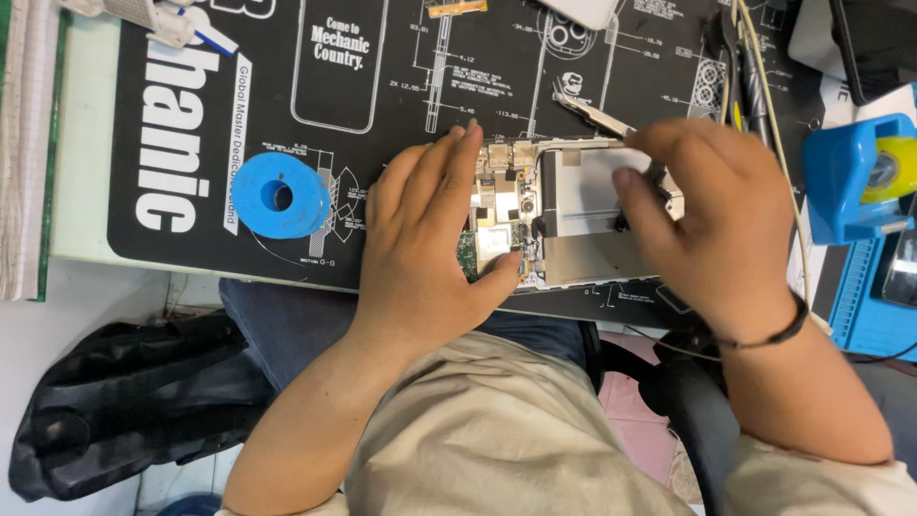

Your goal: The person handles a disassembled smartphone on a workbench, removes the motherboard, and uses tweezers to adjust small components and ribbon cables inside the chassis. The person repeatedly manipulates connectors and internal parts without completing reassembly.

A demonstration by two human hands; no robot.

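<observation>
While I lean over the worktop, the black printed rubber repair mat (pixel 191 143) spreads widest beneath everything. On it, near its front edge, lies the opened phone with its silver metal frame and bare circuit boards (pixel 573 215), flat and back side up. My left hand (pixel 425 244) rests palm-down on the phone's left end, fingers together and stretched forward, thumb pressing the lower edge beside a small green board. My right hand (pixel 712 215) curls over the phone's right end, fingers pinched on slim metal tweezers (pixel 592 112) whose tips jut out toward the upper left. Left of my hands sits a round blue plastic spool (pixel 280 196), well apart from the phone.
</observation>
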